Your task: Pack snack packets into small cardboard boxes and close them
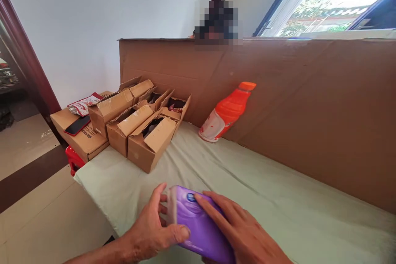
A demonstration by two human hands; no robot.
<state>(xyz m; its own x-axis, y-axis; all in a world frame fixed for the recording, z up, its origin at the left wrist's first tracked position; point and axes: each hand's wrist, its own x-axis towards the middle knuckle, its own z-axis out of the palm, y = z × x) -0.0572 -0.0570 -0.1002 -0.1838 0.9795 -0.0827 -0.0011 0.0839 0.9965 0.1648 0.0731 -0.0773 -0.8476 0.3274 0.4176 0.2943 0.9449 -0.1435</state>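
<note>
Both of my hands hold a flat purple packet (198, 222) at the near edge of a table covered with a pale green cloth (247, 181). My left hand (153, 227) grips its left end, thumb across the front face and fingers behind. My right hand (244, 231) lies on top of the packet with fingers stretched toward its upper left corner. The packet has a small blue and white logo near that corner. It is tilted, with its left end raised off the cloth.
Three open cardboard boxes (139, 126) stand at the table's far left. A flat carton (82, 134) beside them carries a black phone (77, 125) and a red-white pouch (83, 104). An orange bottle (227, 111) leans on a tall cardboard wall (309, 103); a person is behind it.
</note>
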